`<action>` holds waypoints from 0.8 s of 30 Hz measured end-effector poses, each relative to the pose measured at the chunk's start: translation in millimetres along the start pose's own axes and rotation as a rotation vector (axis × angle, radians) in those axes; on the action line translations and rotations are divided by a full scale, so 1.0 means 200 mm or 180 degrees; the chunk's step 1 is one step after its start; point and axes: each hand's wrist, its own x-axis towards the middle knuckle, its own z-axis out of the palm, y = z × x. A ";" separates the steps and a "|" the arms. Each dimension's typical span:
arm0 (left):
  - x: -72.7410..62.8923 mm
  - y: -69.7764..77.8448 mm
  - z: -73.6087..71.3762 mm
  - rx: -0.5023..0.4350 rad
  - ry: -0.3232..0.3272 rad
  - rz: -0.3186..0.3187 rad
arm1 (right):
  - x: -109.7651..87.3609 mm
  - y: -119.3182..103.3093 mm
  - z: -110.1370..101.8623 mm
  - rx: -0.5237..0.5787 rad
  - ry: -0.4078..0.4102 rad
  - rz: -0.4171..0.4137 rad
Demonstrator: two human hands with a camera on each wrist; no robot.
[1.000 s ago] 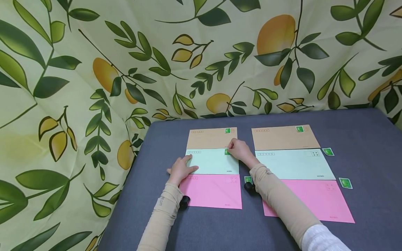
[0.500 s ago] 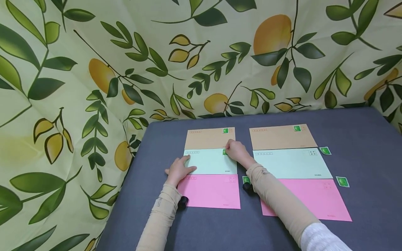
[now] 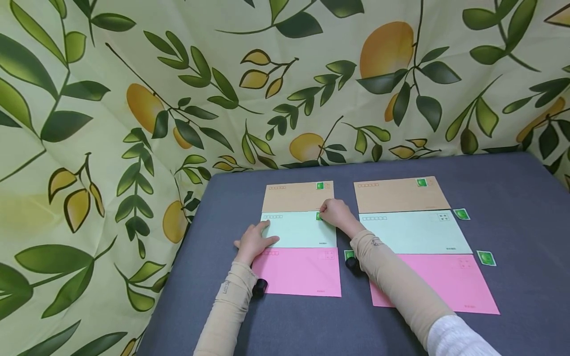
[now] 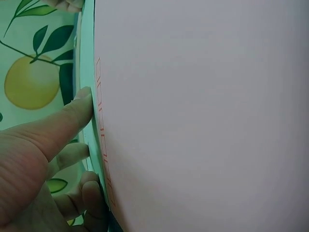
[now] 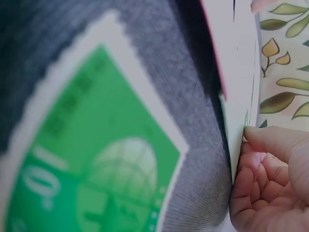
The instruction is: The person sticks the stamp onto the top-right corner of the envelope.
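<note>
My left hand point(image 3: 255, 242) lies with fingers spread on the left edge of a mint envelope point(image 3: 289, 230), thumb pointing right across it. At that envelope's upper right corner, my right hand point(image 3: 337, 213) pinches a green postage stamp point(image 3: 318, 216), partly covered by the fingers. In the right wrist view, the thumb and curled fingers point(image 5: 258, 137) meet right at the envelope's surface. Above the mint envelope is a brown envelope point(image 3: 289, 198) with a stamp point(image 3: 320, 186) in its corner; below it lies a pink envelope point(image 3: 296, 272).
To the right lie another brown envelope point(image 3: 396, 195) bearing a stamp point(image 3: 421, 182), a mint envelope point(image 3: 409, 232) and a pink envelope point(image 3: 454, 282). Loose stamps lie beside them point(image 3: 461, 214), and one point(image 3: 349, 254) is near my right wrist. A leaf-patterned cloth point(image 3: 267, 113) hangs behind the table.
The whole head view has shifted slightly left. Both hands keep their places on the mint envelope; the right fingers have moved very slightly at the stamp.
</note>
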 end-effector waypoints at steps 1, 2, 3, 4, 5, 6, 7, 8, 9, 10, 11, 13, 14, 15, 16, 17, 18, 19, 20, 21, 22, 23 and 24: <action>0.00 0.00 0.00 0.0009 0.0002 0.0010 | 0.00 0.00 0.00 0.0026 -0.0007 0.0009; 0.00 0.00 0.00 0.0012 0.0001 0.0012 | 0.00 0.00 0.00 0.0046 -0.0013 0.0016; 0.00 0.01 0.00 0.0016 0.0001 0.0012 | 0.00 0.00 0.00 0.0066 -0.0014 0.0035; 0.00 0.01 0.00 0.0021 0.0000 0.0009 | -0.01 0.00 0.00 0.0086 -0.0032 0.0062; 0.00 0.01 0.00 0.0027 -0.0003 0.0006 | -0.01 0.00 0.00 0.0099 -0.0043 0.0090; -0.01 0.01 -0.01 0.0037 -0.0008 -0.0002 | -0.01 0.00 0.00 0.0105 -0.0054 0.0110; -0.01 0.01 -0.01 0.0044 -0.0007 -0.0004 | -0.01 0.00 0.00 0.0103 -0.0067 0.0130; -0.01 0.01 0.00 0.0044 -0.0009 -0.0021 | -0.02 0.00 0.00 0.0102 -0.0080 0.0148; -0.01 0.01 0.00 0.0042 -0.0013 -0.0033 | -0.02 0.00 0.00 0.0099 -0.0091 0.0153; -0.01 0.01 0.00 0.0039 -0.0012 -0.0036 | -0.02 0.00 -0.01 0.0090 -0.0104 0.0155; -0.02 0.02 0.00 0.0032 -0.0012 -0.0034 | -0.02 0.00 0.00 0.0069 -0.0101 0.0147; -0.02 0.02 0.00 0.0027 -0.0027 -0.0034 | -0.02 0.00 0.00 0.0042 -0.0112 0.0131; -0.02 0.02 0.00 0.0025 -0.0037 -0.0026 | -0.02 0.00 0.00 0.0033 -0.0122 0.0126; -0.02 0.02 0.00 0.0033 -0.0048 -0.0016 | -0.03 0.00 0.00 0.0017 -0.0126 0.0115; -0.02 0.02 0.00 0.0049 -0.0055 -0.0001 | -0.03 0.00 0.00 -0.0003 -0.0130 0.0098; -0.02 0.02 0.00 0.0071 -0.0068 0.0019 | -0.03 -0.01 0.00 -0.0015 -0.0134 0.0093; -0.02 0.02 0.00 0.0095 -0.0080 0.0038 | -0.03 -0.01 0.00 -0.0018 -0.0139 0.0088; -0.02 0.02 0.00 0.0115 -0.0090 0.0054 | -0.04 -0.01 0.00 -0.0032 -0.0138 0.0084; -0.02 0.02 -0.01 0.0136 -0.0097 0.0061 | -0.04 -0.01 0.00 -0.0053 -0.0130 0.0065; -0.02 0.02 -0.01 0.0169 -0.0101 0.0074 | -0.04 -0.01 0.01 -0.0078 -0.0118 0.0035; -0.02 0.02 -0.01 0.0196 -0.0103 0.0090 | -0.04 -0.02 0.01 -0.0092 -0.0113 0.0011; -0.02 0.03 -0.02 0.0222 -0.0106 0.0101 | -0.04 -0.02 0.01 -0.0101 -0.0109 -0.0002; -0.02 0.03 -0.02 0.0245 -0.0116 0.0103 | -0.05 -0.02 0.01 -0.0115 -0.0103 -0.0024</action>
